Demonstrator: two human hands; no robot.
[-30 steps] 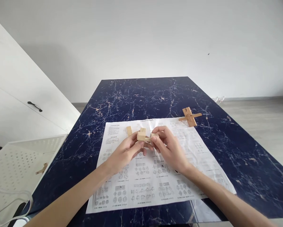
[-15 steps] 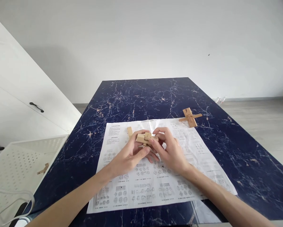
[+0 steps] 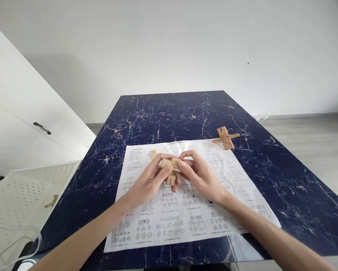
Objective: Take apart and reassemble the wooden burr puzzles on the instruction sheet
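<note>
A wooden burr puzzle (image 3: 170, 180) made of interlocking light blocks is held between both hands above the instruction sheet (image 3: 140, 241). My left hand (image 3: 152, 177) grips it from the left, with the thumb on its front. My right hand (image 3: 198, 173) closes on its right side, thumb and fingertips pressed against the blocks. One block end with a dark mark points down toward me. Part of the puzzle is hidden by the fingers. Just beyond my left hand lies a loose wooden stick (image 3: 153, 153) on the sheet.
A cross-shaped wooden puzzle (image 3: 226, 137) with a dark mark lies at the sheet's far right corner. The dark blue marbled table (image 3: 163, 116) meets a pale wall. To the left are a white cabinet (image 3: 56, 109) and a perforated white surface (image 3: 25, 188) with a small wooden piece (image 3: 52, 201).
The puzzle has turned in my hands, and a marked block end now shows below. My left thumb has shifted up onto the blocks. The view has moved slightly.
</note>
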